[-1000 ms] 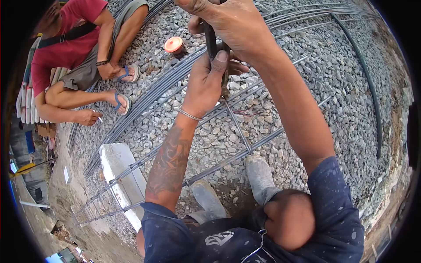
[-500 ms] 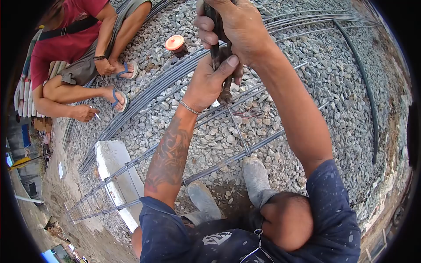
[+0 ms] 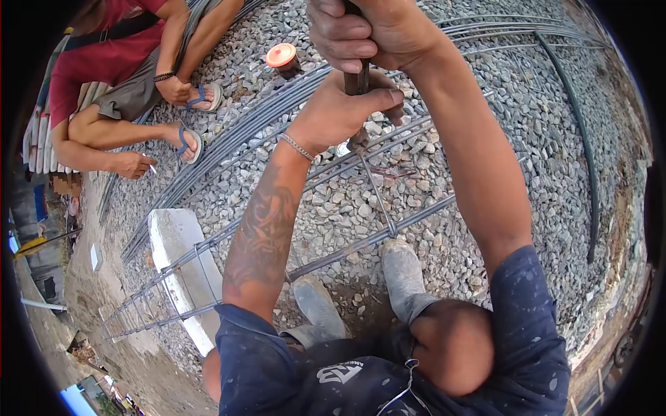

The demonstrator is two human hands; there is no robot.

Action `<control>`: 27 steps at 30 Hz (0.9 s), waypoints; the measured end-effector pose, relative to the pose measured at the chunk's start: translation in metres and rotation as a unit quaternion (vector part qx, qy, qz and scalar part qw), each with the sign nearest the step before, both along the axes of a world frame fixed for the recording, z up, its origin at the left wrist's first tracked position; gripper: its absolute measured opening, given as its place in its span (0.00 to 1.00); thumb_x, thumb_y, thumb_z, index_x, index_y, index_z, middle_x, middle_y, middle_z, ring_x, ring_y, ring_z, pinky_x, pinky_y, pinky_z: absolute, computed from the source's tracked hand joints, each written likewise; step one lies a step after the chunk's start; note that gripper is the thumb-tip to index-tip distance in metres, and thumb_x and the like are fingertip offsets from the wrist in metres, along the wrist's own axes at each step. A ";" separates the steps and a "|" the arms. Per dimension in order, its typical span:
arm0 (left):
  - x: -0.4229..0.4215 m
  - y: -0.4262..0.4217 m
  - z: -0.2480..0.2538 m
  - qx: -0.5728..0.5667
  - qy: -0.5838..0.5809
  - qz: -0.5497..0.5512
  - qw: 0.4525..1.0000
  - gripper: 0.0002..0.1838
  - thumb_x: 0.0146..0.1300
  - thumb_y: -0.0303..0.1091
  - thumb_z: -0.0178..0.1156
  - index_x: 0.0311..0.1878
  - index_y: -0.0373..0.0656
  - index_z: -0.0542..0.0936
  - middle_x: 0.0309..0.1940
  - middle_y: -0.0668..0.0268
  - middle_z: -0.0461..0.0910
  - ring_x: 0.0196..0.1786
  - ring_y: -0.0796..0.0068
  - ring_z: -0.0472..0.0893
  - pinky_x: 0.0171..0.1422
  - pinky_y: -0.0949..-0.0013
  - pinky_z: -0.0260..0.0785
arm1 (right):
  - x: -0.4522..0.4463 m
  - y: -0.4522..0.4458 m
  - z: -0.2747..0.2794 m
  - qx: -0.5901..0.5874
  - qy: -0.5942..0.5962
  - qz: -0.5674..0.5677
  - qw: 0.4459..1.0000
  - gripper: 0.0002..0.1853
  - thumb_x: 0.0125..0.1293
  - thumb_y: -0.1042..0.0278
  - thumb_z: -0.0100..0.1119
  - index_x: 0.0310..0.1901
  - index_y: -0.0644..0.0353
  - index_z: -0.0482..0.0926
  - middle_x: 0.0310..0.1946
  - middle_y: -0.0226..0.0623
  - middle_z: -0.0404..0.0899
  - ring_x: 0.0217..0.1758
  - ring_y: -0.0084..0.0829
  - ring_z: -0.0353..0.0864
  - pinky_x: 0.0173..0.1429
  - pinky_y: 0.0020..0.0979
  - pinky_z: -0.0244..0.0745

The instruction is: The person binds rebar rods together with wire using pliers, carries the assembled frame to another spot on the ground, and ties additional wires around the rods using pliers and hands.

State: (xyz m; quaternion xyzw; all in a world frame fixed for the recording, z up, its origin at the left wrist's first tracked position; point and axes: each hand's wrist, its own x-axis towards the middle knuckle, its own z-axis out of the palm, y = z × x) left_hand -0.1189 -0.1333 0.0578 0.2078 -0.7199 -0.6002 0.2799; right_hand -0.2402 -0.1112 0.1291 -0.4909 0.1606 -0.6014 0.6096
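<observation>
My right hand [image 3: 378, 35] is closed round the upper handle of dark metal pincers [image 3: 357, 82], partly cut off by the top edge. Lower down, my left hand [image 3: 336, 114] wraps the same tool, its thumb stretched across the front and its other fingers mostly hidden. The pincers' head [image 3: 359, 142] meets the far long bars of a rebar cage [image 3: 347, 249], where a cross stirrup [image 3: 377, 194] joins them. Whether tie wire sits in the jaws I cannot make out.
A co-worker in a red shirt [image 3: 104, 52] sits at upper left, holding a cigarette. Loose rebar [image 3: 229, 135] lies across the gravel [image 3: 499, 152]. A white block [image 3: 182, 243] stands under the cage. A jar with an orange lid [image 3: 281, 55] stands beyond the bars. My boots [image 3: 402, 270] are beside the cage.
My right hand has come slightly lower on the view, with its fingers closed more tightly round the handle. My left hand has shifted a little, its thumb now lying more sideways.
</observation>
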 end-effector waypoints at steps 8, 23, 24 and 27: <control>-0.016 0.016 0.004 -0.409 -0.130 0.224 0.875 0.15 0.52 0.38 0.62 0.22 0.36 0.73 0.17 0.57 0.75 0.19 0.63 0.75 0.24 0.62 0.62 | 0.024 0.017 0.016 0.093 0.094 -0.424 0.896 0.26 0.63 0.44 0.53 0.17 0.55 0.64 0.11 0.23 0.59 0.13 0.17 0.60 0.17 0.22 0.58; 0.044 -0.018 0.016 -0.192 -0.404 -0.206 0.870 0.43 0.47 0.56 0.66 0.57 0.30 0.67 0.51 0.46 0.71 0.57 0.57 0.72 0.61 0.59 0.63 | -0.118 0.143 0.064 -0.031 0.015 -0.440 0.897 0.09 0.64 0.65 0.51 0.32 0.61 0.71 0.25 0.32 0.68 0.27 0.23 0.67 0.34 0.28 0.64; 0.052 -0.015 0.004 -0.174 -0.405 -0.215 0.872 0.43 0.47 0.56 0.66 0.57 0.30 0.67 0.51 0.46 0.71 0.57 0.57 0.72 0.61 0.59 0.63 | -0.123 0.170 0.066 -0.023 0.021 -0.520 0.854 0.11 0.65 0.62 0.50 0.32 0.63 0.70 0.24 0.33 0.67 0.27 0.22 0.68 0.34 0.28 0.64; 0.063 0.024 -0.021 -0.182 -0.413 -0.184 0.873 0.45 0.45 0.58 0.67 0.57 0.28 0.67 0.54 0.47 0.69 0.57 0.55 0.71 0.60 0.60 0.63 | -0.106 0.222 0.047 0.065 0.031 -0.677 0.732 0.16 0.65 0.53 0.54 0.28 0.55 0.64 0.21 0.28 0.59 0.24 0.23 0.62 0.35 0.28 0.62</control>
